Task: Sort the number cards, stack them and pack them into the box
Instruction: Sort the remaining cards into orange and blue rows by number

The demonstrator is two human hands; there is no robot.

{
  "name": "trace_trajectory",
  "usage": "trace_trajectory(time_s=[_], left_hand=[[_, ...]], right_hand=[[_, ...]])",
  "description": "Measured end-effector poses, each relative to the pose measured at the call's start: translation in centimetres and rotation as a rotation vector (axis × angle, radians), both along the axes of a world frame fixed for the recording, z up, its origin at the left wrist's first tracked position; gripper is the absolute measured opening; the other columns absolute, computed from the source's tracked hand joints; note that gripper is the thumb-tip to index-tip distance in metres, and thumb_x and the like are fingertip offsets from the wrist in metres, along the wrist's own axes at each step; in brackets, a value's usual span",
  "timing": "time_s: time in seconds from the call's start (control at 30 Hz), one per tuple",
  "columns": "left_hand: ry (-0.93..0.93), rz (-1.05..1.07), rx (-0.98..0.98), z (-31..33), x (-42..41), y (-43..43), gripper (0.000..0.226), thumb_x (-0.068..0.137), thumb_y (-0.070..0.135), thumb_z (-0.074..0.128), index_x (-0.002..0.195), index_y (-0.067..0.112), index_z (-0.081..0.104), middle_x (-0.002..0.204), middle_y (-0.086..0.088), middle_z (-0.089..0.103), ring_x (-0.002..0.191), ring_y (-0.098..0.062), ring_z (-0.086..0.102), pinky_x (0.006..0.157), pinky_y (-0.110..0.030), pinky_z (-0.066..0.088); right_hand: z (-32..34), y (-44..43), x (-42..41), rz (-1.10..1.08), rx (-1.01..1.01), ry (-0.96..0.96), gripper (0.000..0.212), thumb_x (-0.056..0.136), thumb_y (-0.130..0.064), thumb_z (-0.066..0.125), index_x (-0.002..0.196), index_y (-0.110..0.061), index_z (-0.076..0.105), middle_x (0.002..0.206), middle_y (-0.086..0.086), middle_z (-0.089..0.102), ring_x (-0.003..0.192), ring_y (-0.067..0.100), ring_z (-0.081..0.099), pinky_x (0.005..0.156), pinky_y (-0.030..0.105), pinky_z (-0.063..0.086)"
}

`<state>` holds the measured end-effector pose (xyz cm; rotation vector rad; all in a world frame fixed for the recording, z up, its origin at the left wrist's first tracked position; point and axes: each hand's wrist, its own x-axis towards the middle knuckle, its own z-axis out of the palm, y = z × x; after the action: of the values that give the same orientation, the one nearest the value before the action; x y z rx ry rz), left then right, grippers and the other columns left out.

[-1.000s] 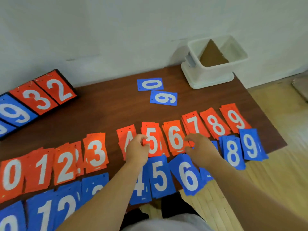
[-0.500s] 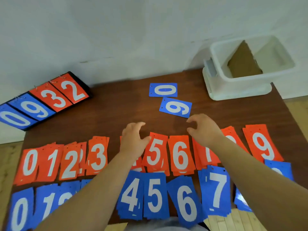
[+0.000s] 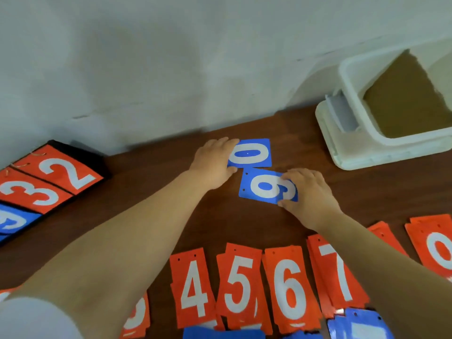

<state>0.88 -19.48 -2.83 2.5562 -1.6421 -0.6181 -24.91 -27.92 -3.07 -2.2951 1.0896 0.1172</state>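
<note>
Two loose blue number cards lie at the back of the brown table [image 3: 371, 192]. My left hand [image 3: 212, 162] holds the left edge of the blue 0 card [image 3: 254, 154], fingers over its top corner and thumb at its lower corner. My right hand [image 3: 310, 194] pinches the right end of the blue 9 card [image 3: 261, 185], which lies tilted just in front of the 0. The white plastic box [image 3: 354, 152] stands at the back right with a brown cardboard piece [image 3: 403, 101] inside.
Red card piles run along the near side: 4 [image 3: 193, 287], 5 [image 3: 239, 285], 6 [image 3: 289, 287], 7 [image 3: 337, 272], and one more at the right edge [image 3: 437, 248]. Blue piles [image 3: 362, 326] peek in at the bottom. A black flip scoreboard [image 3: 49, 182] lies at the left.
Both hands moved forward from above the red piles to the back of the table and took hold of the loose blue 0 and 9 cards. The camera leaned closer.
</note>
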Motion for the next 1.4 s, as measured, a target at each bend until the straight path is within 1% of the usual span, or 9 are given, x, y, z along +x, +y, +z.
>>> trace_trajectory(time_s=[0.13, 0.3, 0.53, 0.7, 1.0, 1.13, 1.2, 1.3, 1.4], left_hand=[[-0.011, 0.021, -0.086, -1.2, 1.3, -0.6, 0.078, 0.079, 0.044, 0.082, 0.146, 0.028, 0.045, 0.144, -0.002, 0.052, 0.129, -0.032, 0.047, 0.107, -0.043, 0.040], [0.164, 0.186, -0.092, -0.6, 1.8, 0.5, 0.068, 0.073, 0.031, 0.088, 0.132, 0.032, 0.054, 0.125, -0.002, 0.048, 0.110, -0.028, 0.054, 0.093, -0.036, 0.045], [0.432, 0.591, -0.318, 3.3, -1.5, 9.0, 0.040, 0.082, 0.011, 0.079, 0.110, 0.033, 0.061, 0.111, 0.018, 0.058, 0.096, -0.009, 0.056, 0.070, -0.014, 0.038], [0.579, 0.565, -0.153, 10.4, -8.1, 17.8, 0.039, 0.083, 0.014, 0.082, 0.106, 0.039, 0.062, 0.119, 0.025, 0.054, 0.106, -0.001, 0.058, 0.075, -0.013, 0.046], [0.903, 0.540, -0.189, 17.0, -17.4, 28.4, 0.041, 0.089, 0.007, 0.077, 0.109, 0.041, 0.067, 0.127, 0.006, 0.062, 0.112, -0.020, 0.068, 0.085, -0.041, 0.061], [0.879, 0.549, -0.245, 18.4, -18.2, 31.8, 0.039, 0.089, 0.005, 0.076, 0.110, 0.038, 0.067, 0.123, 0.006, 0.065, 0.108, -0.020, 0.069, 0.086, -0.043, 0.061], [0.773, 0.618, -0.352, 19.0, -18.2, 33.2, 0.040, 0.089, 0.006, 0.076, 0.112, 0.037, 0.067, 0.118, 0.005, 0.068, 0.099, -0.019, 0.072, 0.081, -0.042, 0.062], [0.667, 0.892, -0.665, 19.1, -18.1, 35.3, 0.035, 0.089, 0.003, 0.075, 0.105, 0.033, 0.068, 0.113, 0.013, 0.068, 0.095, -0.008, 0.070, 0.069, -0.020, 0.059], [0.746, 1.149, -0.927, 17.9, -17.5, 38.2, 0.033, 0.088, 0.004, 0.075, 0.094, 0.036, 0.071, 0.102, 0.012, 0.072, 0.096, -0.018, 0.072, 0.074, -0.034, 0.061]], right_hand=[[-0.2, -0.4, 1.1, -0.003, 0.018, 0.051, 0.069, 0.075, -0.034, 0.084, 0.136, -0.032, 0.052, 0.131, -0.001, 0.048, 0.124, 0.027, 0.041, 0.102, 0.042, 0.044], [-0.2, -0.8, 1.3, -0.039, 0.150, 0.043, 0.049, 0.076, -0.026, 0.084, 0.118, -0.030, 0.061, 0.119, -0.001, 0.050, 0.103, 0.021, 0.055, 0.087, 0.034, 0.051], [2.2, 1.1, -2.6, -0.478, 0.301, -0.237, 0.015, 0.093, -0.022, 0.071, 0.102, -0.033, 0.068, 0.095, -0.008, 0.069, 0.060, 0.010, 0.056, 0.052, 0.025, 0.043], [7.3, 5.7, -5.4, -0.761, 0.564, -0.599, 0.021, 0.090, -0.017, 0.075, 0.101, -0.035, 0.073, 0.107, -0.004, 0.073, 0.086, 0.015, 0.075, 0.075, 0.043, 0.063], [13.3, 16.2, -6.2, -0.450, 1.004, -0.582, 0.026, 0.093, -0.007, 0.070, 0.113, -0.024, 0.071, 0.113, 0.003, 0.075, 0.101, 0.024, 0.074, 0.085, 0.041, 0.061], [14.0, 19.7, -5.8, -0.379, 1.006, -0.579, 0.023, 0.092, -0.001, 0.070, 0.105, -0.020, 0.072, 0.105, 0.010, 0.077, 0.103, 0.043, 0.069, 0.090, 0.060, 0.055], [14.5, 21.2, -5.7, -0.364, 0.969, -0.592, 0.023, 0.090, -0.001, 0.072, 0.102, -0.020, 0.073, 0.105, 0.015, 0.076, 0.090, 0.049, 0.068, 0.081, 0.052, 0.055], [15.5, 24.0, -5.1, -0.303, 0.889, -0.579, 0.025, 0.087, -0.002, 0.075, 0.102, -0.021, 0.072, 0.098, 0.017, 0.072, 0.069, 0.031, 0.058, 0.063, 0.035, 0.051], [16.2, 28.8, -3.8, -0.239, 0.854, -0.554, 0.025, 0.086, -0.002, 0.076, 0.101, -0.021, 0.072, 0.100, 0.018, 0.068, 0.071, 0.031, 0.066, 0.064, 0.032, 0.059]])
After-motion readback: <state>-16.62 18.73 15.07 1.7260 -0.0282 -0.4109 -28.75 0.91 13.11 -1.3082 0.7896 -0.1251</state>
